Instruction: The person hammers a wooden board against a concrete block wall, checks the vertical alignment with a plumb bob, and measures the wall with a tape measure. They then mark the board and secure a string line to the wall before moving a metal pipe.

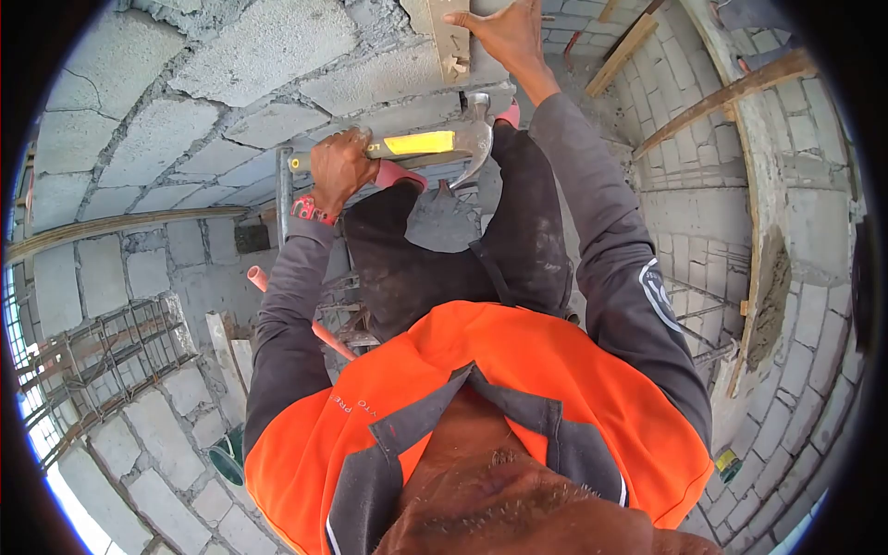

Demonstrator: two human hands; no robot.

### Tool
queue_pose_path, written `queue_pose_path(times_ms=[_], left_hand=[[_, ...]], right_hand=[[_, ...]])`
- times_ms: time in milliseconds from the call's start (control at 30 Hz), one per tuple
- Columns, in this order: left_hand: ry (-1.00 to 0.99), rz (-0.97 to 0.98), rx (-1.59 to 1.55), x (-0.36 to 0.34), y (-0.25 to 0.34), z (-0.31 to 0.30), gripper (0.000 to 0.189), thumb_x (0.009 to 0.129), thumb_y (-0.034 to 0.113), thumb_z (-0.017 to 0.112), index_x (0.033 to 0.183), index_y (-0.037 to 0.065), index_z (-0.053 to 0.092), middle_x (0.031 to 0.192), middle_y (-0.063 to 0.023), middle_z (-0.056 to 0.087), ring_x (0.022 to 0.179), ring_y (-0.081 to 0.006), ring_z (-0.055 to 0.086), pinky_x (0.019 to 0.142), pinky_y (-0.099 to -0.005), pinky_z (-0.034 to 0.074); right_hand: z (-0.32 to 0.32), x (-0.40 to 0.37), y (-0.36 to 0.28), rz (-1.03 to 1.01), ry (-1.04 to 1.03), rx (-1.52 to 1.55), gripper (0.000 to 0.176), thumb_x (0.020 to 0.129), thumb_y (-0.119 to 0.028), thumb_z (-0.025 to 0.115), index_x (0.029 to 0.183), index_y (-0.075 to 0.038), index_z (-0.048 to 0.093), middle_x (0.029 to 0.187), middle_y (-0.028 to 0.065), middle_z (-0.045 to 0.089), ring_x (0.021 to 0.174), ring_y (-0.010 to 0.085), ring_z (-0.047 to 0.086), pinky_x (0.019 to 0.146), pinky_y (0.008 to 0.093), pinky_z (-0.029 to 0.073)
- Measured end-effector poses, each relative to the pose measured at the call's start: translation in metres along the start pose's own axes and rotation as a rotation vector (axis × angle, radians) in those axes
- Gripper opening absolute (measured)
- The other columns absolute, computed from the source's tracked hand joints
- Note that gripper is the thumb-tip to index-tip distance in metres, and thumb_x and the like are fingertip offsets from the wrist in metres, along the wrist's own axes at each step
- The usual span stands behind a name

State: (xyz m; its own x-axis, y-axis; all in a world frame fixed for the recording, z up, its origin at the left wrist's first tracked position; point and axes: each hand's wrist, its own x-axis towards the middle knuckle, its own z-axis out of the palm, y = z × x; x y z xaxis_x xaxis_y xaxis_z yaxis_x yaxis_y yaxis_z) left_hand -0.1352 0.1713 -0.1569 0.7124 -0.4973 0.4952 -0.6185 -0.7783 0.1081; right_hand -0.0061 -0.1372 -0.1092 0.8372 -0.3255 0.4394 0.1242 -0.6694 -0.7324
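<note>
A claw hammer (421, 143) with a yellow and dark handle lies crosswise in front of me, its metal head to the right. My left hand (342, 166), wearing a red wristband, is wrapped around the handle near its left end. My right hand (509, 42) is at the top, its thumb stretched onto a wooden board (450, 42) with mortar specks. The other fingers are partly cut off by the view's edge. The board stands against a grey block wall (268, 55) with rough mortar joints. The hammer head is below the board, apart from it.
Below my legs is a grey surface (444, 225). A metal pole (284, 185) stands left of my left hand, and a pink pipe (331, 339) lies lower. Wooden planks (763, 213) brace the right side. Steel rebar (111, 361) and a green bucket (225, 460) are left.
</note>
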Motion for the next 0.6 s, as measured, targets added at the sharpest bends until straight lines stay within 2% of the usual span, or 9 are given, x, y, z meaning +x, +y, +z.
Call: queue_pose_path(times_ms=[167,233,367,433,467,500,567,600], left_hand=[[-0.045,0.013,-0.045,0.007,0.006,-0.007,0.016,0.07,0.014,0.076,0.08,0.009,0.065,0.069,-0.0093,0.059,0.062,-0.0342,0.063,0.055,-0.0463,0.049],[-0.009,0.105,0.001,0.011,0.01,-0.011,0.019,0.071,0.014,0.075,0.089,0.01,0.069,0.072,-0.01,0.064,0.063,-0.0357,0.065,0.056,-0.0471,0.049],[-0.081,0.145,0.061,0.026,-0.022,-0.001,0.016,0.075,0.016,0.075,0.089,0.011,0.069,0.073,-0.0102,0.066,0.062,-0.0348,0.065,0.057,-0.0467,0.051],[-0.195,-0.253,0.243,0.023,-0.03,0.01,0.02,0.074,0.017,0.075,0.093,0.012,0.072,0.079,-0.0087,0.069,0.064,-0.0331,0.067,0.059,-0.0452,0.053],[-0.205,-0.252,0.256,0.016,-0.028,0.016,0.024,0.072,0.017,0.075,0.096,0.013,0.073,0.087,-0.0083,0.072,0.07,-0.0318,0.069,0.062,-0.0434,0.054],[-0.193,-0.246,0.259,0.023,-0.021,0.013,0.024,0.072,0.017,0.075,0.096,0.013,0.073,0.087,-0.0083,0.072,0.07,-0.0318,0.069,0.062,-0.0434,0.054],[-0.091,-0.062,0.003,0.009,0.007,0.003,0.026,0.069,0.016,0.076,0.094,0.012,0.072,0.087,-0.0082,0.07,0.072,-0.0318,0.068,0.062,-0.0436,0.053],[-0.072,0.023,-0.006,0.008,0.016,0.001,0.024,0.067,0.016,0.079,0.088,0.012,0.069,0.08,-0.0086,0.066,0.069,-0.0314,0.066,0.06,-0.0445,0.051]], right_hand=[[-0.014,0.001,-0.012,0.034,-0.043,0.054,0.119,0.061,-0.042,0.098,0.142,0.019,0.035,0.136,0.0352,0.051,0.13,0.0474,0.051,0.109,0.0453,0.045],[-0.018,0.001,-0.016,0.05,-0.06,0.057,0.116,0.061,-0.041,0.098,0.14,0.018,0.037,0.134,0.0343,0.052,0.129,0.0471,0.052,0.107,0.0456,0.046],[-0.024,0.001,-0.026,0.108,-0.097,0.025,0.119,0.061,-0.042,0.098,0.142,0.018,0.035,0.136,0.0346,0.052,0.13,0.0471,0.052,0.108,0.0453,0.046],[-0.024,-0.004,-0.029,0.129,-0.066,0.017,0.121,0.062,-0.043,0.097,0.144,0.018,0.033,0.138,0.0352,0.05,0.132,0.0472,0.051,0.109,0.0449,0.046],[-0.018,-0.005,-0.024,0.129,-0.068,0.019,0.121,0.062,-0.043,0.097,0.144,0.018,0.033,0.138,0.0352,0.05,0.132,0.0472,0.051,0.109,0.0449,0.046],[-0.011,0.0,-0.018,0.075,-0.018,-0.002,0.121,0.062,-0.043,0.097,0.144,0.018,0.033,0.139,0.0353,0.05,0.133,0.047,0.05,0.109,0.0445,0.045],[-0.006,-0.005,-0.008,0.039,0.012,-0.029,0.122,0.062,-0.043,0.097,0.145,0.018,0.032,0.14,0.0355,0.049,0.134,0.0468,0.049,0.11,0.0441,0.045],[-0.01,-0.001,-0.013,0.058,-0.006,-0.025,0.122,0.062,-0.043,0.097,0.145,0.018,0.032,0.141,0.0354,0.049,0.134,0.0464,0.049,0.111,0.044,0.045]])
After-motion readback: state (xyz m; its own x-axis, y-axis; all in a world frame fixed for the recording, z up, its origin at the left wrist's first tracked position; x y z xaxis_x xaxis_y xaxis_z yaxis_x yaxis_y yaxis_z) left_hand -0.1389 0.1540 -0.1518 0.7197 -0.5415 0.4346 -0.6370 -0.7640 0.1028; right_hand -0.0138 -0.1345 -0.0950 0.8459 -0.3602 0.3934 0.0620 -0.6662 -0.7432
